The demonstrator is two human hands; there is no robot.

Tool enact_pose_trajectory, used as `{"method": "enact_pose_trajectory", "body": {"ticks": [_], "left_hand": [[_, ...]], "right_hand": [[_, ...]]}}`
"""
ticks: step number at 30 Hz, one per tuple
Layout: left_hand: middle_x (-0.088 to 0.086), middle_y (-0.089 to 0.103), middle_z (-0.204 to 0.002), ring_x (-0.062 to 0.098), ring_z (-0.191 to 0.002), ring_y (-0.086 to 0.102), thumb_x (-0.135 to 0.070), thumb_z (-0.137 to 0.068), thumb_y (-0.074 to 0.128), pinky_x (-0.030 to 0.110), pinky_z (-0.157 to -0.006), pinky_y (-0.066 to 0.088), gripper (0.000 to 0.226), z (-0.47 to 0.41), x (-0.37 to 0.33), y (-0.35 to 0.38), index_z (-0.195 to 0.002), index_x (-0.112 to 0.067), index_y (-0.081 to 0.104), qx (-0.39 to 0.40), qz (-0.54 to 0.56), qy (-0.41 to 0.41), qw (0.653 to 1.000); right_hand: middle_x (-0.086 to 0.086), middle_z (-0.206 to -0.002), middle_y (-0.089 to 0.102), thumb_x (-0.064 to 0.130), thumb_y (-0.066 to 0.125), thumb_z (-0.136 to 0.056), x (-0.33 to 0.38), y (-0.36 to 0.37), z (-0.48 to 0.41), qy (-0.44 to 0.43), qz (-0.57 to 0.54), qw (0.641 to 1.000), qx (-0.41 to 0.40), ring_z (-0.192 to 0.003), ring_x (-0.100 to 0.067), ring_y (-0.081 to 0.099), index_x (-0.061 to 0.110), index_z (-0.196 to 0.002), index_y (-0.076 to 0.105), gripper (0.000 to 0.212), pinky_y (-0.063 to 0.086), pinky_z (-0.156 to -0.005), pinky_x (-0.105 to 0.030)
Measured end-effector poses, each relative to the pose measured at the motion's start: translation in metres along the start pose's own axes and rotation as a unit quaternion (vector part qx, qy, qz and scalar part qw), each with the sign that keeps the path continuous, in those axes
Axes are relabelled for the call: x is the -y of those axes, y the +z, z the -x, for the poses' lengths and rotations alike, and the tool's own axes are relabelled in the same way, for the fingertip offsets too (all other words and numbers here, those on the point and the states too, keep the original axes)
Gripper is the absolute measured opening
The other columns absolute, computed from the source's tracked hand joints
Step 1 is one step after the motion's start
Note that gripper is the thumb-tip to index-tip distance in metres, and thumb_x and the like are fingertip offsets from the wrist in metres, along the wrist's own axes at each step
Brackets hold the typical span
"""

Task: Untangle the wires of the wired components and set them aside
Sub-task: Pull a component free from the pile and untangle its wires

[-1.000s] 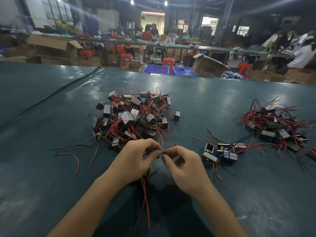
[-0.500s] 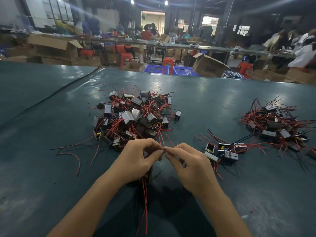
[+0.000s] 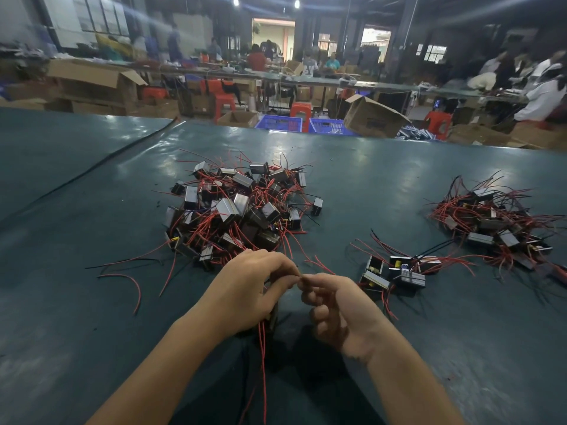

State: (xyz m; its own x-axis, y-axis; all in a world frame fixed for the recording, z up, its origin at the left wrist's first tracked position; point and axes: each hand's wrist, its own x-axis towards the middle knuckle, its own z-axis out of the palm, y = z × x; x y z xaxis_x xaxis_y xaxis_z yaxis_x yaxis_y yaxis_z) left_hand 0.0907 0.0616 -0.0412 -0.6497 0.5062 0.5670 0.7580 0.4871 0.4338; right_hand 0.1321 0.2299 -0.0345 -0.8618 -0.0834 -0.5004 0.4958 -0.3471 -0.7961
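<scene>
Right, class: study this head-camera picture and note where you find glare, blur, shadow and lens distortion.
Head view: ceiling lamps leave pale glare patches on the table around the large pile; the people at top right are smeared; the table's far edge bows, which is wide-lens distortion; a dark shadow lies under the left hand and right hand.

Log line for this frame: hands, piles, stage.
stage: untangling | left hand: grips red wires | right hand: pinches them | tangled pile: beyond hands | small group: right | second pile: far right
</scene>
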Motion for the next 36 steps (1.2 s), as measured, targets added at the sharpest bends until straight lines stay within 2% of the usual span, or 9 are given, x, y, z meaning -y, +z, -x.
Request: {"method": "enact_pose_trajectory", "body": {"ticks": [2, 5, 7, 15, 20, 23, 28, 32, 36], "left_hand": [[-0.012, 0.068, -0.082, 0.006, -0.076, 0.058, -0.028, -0.086, 0.063, 0.027, -0.075, 0.046, 0.013, 0.000, 0.003, 0.000, -0.091, -0.020, 0.071, -0.001, 0.000, -0.011, 1.000], [-0.015, 0.067, -0.080, 0.005, -0.075, 0.060, -0.027, -0.087, 0.064, 0.027, -0.074, 0.047, 0.009, 0.000, 0.008, 0.000, -0.093, -0.023, 0.070, -0.004, 0.018, -0.030, 0.999], [-0.017, 0.067, -0.078, 0.004, -0.076, 0.062, -0.027, -0.088, 0.064, 0.023, -0.072, 0.048, 0.009, 0.000, 0.010, 0.000, -0.092, -0.023, 0.070, -0.012, 0.043, -0.037, 0.998], [-0.016, 0.068, -0.077, 0.001, -0.076, 0.065, -0.016, -0.088, 0.069, 0.009, -0.070, 0.045, 0.006, -0.002, 0.008, 0.002, -0.091, -0.021, 0.070, -0.020, 0.096, -0.046, 0.994], [-0.012, 0.068, -0.083, 0.008, -0.079, 0.062, -0.029, -0.087, 0.065, 0.035, -0.075, 0.051, 0.011, 0.001, 0.008, 0.003, -0.093, -0.023, 0.071, 0.001, 0.021, -0.034, 0.999], [-0.012, 0.068, -0.083, 0.007, -0.078, 0.061, -0.032, -0.087, 0.062, 0.033, -0.075, 0.051, 0.015, 0.001, 0.006, 0.002, -0.093, -0.022, 0.071, 0.000, 0.015, -0.029, 0.999], [-0.015, 0.068, -0.076, -0.003, -0.072, 0.063, -0.010, -0.087, 0.070, 0.006, -0.067, 0.042, 0.008, -0.002, 0.008, -0.002, -0.090, -0.018, 0.070, -0.040, 0.109, -0.053, 0.992], [-0.012, 0.069, -0.078, 0.004, -0.074, 0.065, -0.013, -0.088, 0.068, 0.010, -0.067, 0.045, 0.004, -0.002, 0.008, -0.004, -0.090, -0.016, 0.070, -0.013, 0.132, -0.049, 0.990], [-0.013, 0.069, -0.078, 0.003, -0.077, 0.066, -0.013, -0.088, 0.069, 0.019, -0.070, 0.052, 0.006, -0.001, 0.009, -0.005, -0.092, -0.018, 0.071, 0.017, 0.126, -0.042, 0.991]], "right_hand": [[0.005, -0.059, 0.062, 0.021, 0.068, -0.088, -0.006, 0.003, -0.004, -0.144, 0.115, 0.981, -0.068, -0.042, -0.007, 0.052, 0.015, -0.073, 0.070, 0.017, 0.041, -0.038, -0.020], [0.004, -0.071, 0.069, 0.024, 0.073, -0.087, -0.014, 0.001, -0.010, -0.395, 0.283, 0.863, -0.137, -0.056, -0.014, 0.064, 0.019, -0.079, 0.070, 0.009, 0.054, -0.053, -0.032], [0.008, -0.071, 0.068, 0.025, 0.071, -0.088, -0.018, -0.001, -0.013, -0.456, 0.336, 0.813, -0.136, -0.058, -0.015, 0.064, 0.024, -0.081, 0.070, 0.008, 0.055, -0.057, -0.038], [0.001, -0.073, 0.064, 0.023, 0.060, -0.095, -0.016, -0.001, -0.009, -0.433, 0.382, 0.812, -0.087, -0.061, -0.024, 0.060, 0.023, -0.084, 0.064, 0.011, 0.053, -0.059, -0.046], [-0.003, -0.058, 0.052, 0.015, 0.054, -0.098, -0.011, 0.009, -0.004, -0.229, 0.215, 0.947, -0.059, -0.045, -0.015, 0.047, 0.013, -0.069, 0.062, 0.030, 0.040, -0.045, -0.027], [0.002, -0.054, 0.054, 0.020, 0.058, -0.096, -0.008, 0.006, -0.002, -0.172, 0.149, 0.973, -0.032, -0.041, -0.009, 0.047, 0.014, -0.071, 0.065, 0.027, 0.038, -0.040, -0.020], [0.010, -0.071, 0.069, 0.019, 0.072, -0.087, -0.009, -0.007, -0.007, -0.423, 0.334, 0.842, -0.042, -0.059, -0.007, 0.060, 0.030, -0.083, 0.071, 0.012, 0.046, -0.054, -0.018], [0.014, -0.074, 0.063, 0.021, 0.073, -0.086, -0.010, -0.013, -0.013, -0.538, 0.411, 0.731, -0.080, -0.063, -0.010, 0.058, 0.022, -0.087, 0.074, 0.001, 0.045, -0.058, -0.019], [0.013, -0.073, 0.064, 0.031, 0.072, -0.086, -0.011, -0.012, -0.012, -0.517, 0.408, 0.745, -0.105, -0.060, -0.011, 0.059, 0.023, -0.083, 0.071, 0.009, 0.046, -0.054, -0.021]]}}
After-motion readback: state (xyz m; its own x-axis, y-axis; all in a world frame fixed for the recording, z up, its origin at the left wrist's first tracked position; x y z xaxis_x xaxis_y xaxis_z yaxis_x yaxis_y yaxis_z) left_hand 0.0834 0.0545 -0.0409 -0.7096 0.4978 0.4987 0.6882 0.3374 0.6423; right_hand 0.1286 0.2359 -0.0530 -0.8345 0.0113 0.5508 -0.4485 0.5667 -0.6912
